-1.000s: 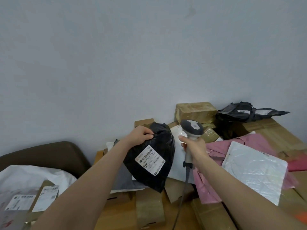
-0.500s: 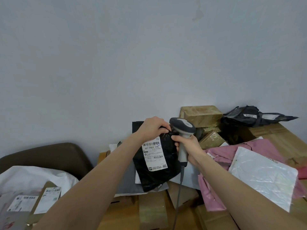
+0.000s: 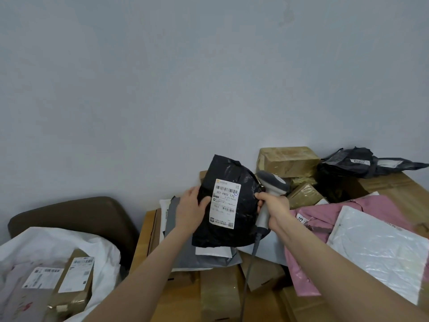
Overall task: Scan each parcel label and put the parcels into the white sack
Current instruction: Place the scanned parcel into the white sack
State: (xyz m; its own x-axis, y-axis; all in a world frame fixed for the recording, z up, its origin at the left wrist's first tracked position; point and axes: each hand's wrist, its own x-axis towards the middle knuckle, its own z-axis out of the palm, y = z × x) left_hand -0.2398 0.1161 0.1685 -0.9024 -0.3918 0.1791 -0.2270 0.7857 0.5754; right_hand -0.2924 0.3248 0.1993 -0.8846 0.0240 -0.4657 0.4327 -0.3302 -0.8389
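A black plastic parcel (image 3: 241, 228) stands upright above the table, its white label (image 3: 224, 203) facing me. My left hand (image 3: 190, 209) grips its left edge. My right hand (image 3: 272, 209) holds a grey handheld scanner (image 3: 274, 184) by the handle, right at the parcel's right edge; its head points left toward the parcel. The scanner's cable (image 3: 249, 270) hangs down. The white sack (image 3: 58, 242) lies open at the lower left with labelled boxes (image 3: 74, 278) inside.
On the wooden table (image 3: 392, 182) lie a pink mailer (image 3: 320, 212), a white bubble mailer (image 3: 380, 249), taped cardboard boxes (image 3: 287, 159), dark bags (image 3: 348, 163) at the back right, and grey mailers (image 3: 204, 259) below the held parcel. A brown chair back (image 3: 76, 212) rises behind the sack.
The black parcel has been turned upright and lifted, so its label now faces me squarely. My left hand shifted from its top to its left edge. The scanner moved close to its right side.
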